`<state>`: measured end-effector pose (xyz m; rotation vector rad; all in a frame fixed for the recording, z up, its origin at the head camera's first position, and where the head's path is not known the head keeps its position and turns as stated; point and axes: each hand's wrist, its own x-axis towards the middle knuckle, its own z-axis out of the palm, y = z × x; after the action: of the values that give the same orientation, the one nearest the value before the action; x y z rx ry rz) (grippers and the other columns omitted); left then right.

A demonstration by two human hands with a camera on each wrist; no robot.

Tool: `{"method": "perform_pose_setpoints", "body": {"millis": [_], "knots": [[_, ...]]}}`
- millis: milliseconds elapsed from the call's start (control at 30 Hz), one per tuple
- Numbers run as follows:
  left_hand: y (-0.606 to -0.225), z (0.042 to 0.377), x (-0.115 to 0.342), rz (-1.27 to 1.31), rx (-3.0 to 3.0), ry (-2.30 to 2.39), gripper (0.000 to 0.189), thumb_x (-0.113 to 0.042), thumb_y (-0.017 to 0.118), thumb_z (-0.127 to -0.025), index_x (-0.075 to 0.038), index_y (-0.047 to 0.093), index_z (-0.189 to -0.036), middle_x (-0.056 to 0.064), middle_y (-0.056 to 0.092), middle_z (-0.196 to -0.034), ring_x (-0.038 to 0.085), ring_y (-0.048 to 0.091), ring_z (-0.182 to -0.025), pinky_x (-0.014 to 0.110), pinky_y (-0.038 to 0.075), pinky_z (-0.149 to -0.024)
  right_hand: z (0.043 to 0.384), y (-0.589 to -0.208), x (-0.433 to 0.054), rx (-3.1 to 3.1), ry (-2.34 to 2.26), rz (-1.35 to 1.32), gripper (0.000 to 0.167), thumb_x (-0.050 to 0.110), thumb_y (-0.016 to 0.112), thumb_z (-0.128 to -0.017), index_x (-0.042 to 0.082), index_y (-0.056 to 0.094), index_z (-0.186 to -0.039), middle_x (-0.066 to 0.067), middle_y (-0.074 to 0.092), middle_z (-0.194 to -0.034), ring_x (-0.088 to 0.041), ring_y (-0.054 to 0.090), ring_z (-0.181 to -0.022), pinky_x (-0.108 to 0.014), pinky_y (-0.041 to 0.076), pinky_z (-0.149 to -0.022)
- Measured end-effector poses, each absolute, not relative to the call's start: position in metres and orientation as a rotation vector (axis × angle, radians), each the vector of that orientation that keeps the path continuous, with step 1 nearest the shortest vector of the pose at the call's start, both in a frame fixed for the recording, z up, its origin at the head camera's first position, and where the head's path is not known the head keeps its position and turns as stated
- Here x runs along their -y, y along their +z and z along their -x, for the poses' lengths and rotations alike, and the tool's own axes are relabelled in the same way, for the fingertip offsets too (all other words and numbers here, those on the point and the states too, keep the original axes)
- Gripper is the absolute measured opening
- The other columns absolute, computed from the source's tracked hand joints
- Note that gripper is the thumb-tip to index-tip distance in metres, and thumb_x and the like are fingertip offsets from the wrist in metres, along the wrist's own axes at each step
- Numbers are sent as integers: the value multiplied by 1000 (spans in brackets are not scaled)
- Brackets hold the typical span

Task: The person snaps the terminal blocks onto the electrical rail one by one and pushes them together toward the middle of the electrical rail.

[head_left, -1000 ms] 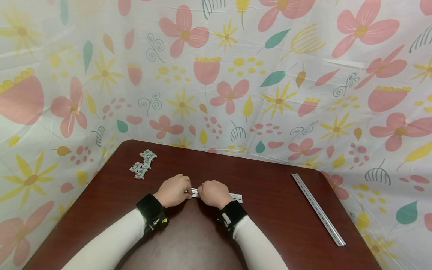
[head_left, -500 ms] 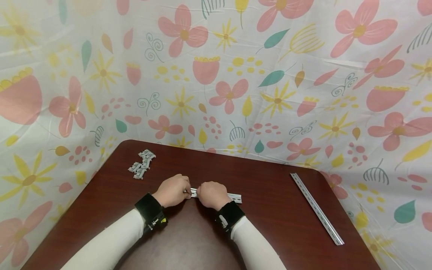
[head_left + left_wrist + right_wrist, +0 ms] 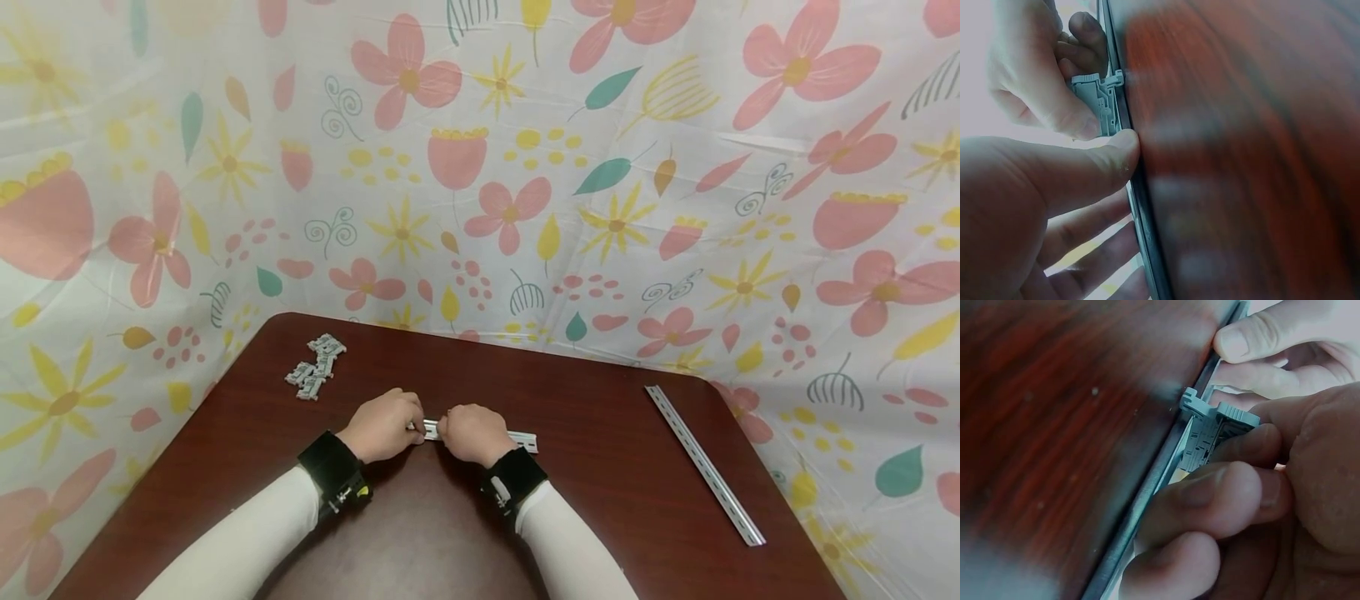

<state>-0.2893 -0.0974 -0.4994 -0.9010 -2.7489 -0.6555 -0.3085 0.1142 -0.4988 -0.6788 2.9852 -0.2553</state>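
Note:
A slotted metal DIN rail (image 3: 522, 441) lies crosswise on the table between both hands. My left hand (image 3: 385, 426) holds the rail near its left end, the thumb pressed on its edge in the left wrist view. With thumb and fingers, my right hand (image 3: 474, 432) pinches a small grey plastic DIN-rail terminal block (image 3: 1204, 434). The block stands against the rail, its hooked foot at the rail's edge, close beside the left thumb. Whether it is fully seated I cannot tell. In the head view the fingers hide the block.
Several more grey terminal blocks (image 3: 322, 365) lie in a loose cluster at the back left of the brown table (image 3: 592, 483). A second, longer DIN rail (image 3: 705, 465) lies slantwise at the right. A flowered curtain (image 3: 510, 167) hangs behind the table.
The right hand shifts slightly left and then slightly back, staying at the block. The left hand and the rail look nearly still.

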Motion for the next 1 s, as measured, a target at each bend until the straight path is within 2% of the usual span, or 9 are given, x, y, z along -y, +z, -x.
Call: {"method": "perform_pose_setpoints", "body": {"millis": [67, 333, 500, 733, 867, 1000], "knots": [[-499, 288, 97, 894, 2757, -650, 12, -15, 94, -90, -23, 87, -86, -12, 69, -97, 17, 63, -95, 34, 58, -74, 310, -504, -116, -3005, -258, 709, 54, 28, 52, -115, 19, 58, -62, -3, 53, -61, -22, 55, -54, -44, 48, -44], [-497, 287, 97, 883, 2782, -634, 10, -17, 92, -91, -22, 85, -86, -9, 71, -101, 19, 65, -99, 38, 60, -77, 295, -484, -111, -2990, -260, 609, 53, 26, 55, -113, 17, 56, -61, -3, 50, -60, -20, 52, -53, -41, 45, -46], [-499, 293, 104, 823, 2790, -630, 4, -25, 89, -96, -21, 86, -96, -7, 73, -106, 19, 67, -103, 37, 60, -78, 295, -484, -109, -2988, -236, 601, 52, 27, 55, -115, 17, 58, -64, -3, 52, -63, -20, 54, -56, -42, 48, -50], [-493, 300, 122, 689, 2790, -634, 36, -26, 84, -101, -9, 79, -131, 7, 75, -122, 29, 73, -111, 48, 63, -84, 297, -484, -109, -2979, -257, 594, 51, 27, 53, -114, 17, 58, -64, -4, 54, -64, -20, 56, -58, -44, 49, -52], [-492, 304, 136, 581, 2814, -573, 39, -27, 84, -101, -6, 77, -134, 13, 74, -121, 33, 72, -109, 51, 62, -81, 297, -484, -109, -2981, -268, 580, 51, 27, 53, -112, 18, 55, -61, -2, 50, -62, -19, 52, -58, -42, 45, -50], [-491, 307, 151, 472, 2827, -495, 37, -25, 83, -101, -2, 78, -130, 17, 72, -115, 39, 70, -106, 56, 62, -81, 296, -485, -109, -2980, -289, 571, 52, 25, 53, -111, 18, 50, -59, 0, 43, -61, -18, 46, -57, -40, 41, -50]]}}
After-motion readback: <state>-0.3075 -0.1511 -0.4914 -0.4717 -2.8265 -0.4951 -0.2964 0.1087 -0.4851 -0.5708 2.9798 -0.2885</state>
